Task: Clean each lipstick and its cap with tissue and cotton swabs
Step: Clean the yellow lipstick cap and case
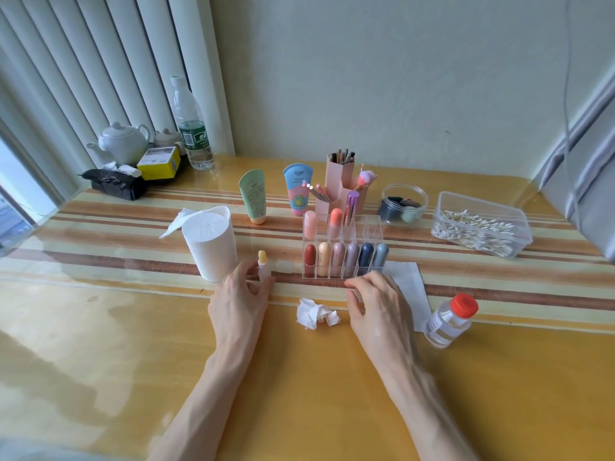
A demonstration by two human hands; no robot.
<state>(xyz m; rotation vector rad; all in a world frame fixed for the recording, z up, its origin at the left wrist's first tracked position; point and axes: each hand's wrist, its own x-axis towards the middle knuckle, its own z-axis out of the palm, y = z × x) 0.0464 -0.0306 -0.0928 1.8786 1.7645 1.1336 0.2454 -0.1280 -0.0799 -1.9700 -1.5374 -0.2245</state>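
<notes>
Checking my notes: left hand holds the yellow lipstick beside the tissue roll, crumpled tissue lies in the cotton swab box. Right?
Head view: the crumpled tissue lies on the table between the hands, not in the cotton swab box. The left hand does hold the yellow lipstick beside the tissue roll.

Back left on the striped table [100, 327], a white teapot [123, 141] sits behind a yellow box [159, 163] and a crumpled black bag [114, 183]; a clear water bottle [193, 128] stands just beside them; mid-table, a green tube [253, 201] and a blue-and-pink tube [297, 191] stand cap-down, a pink brush holder [339, 181] to their right; then a round clear jar [403, 204]; front right, a red-capped bottle [449, 319] of clear liquid.
</notes>
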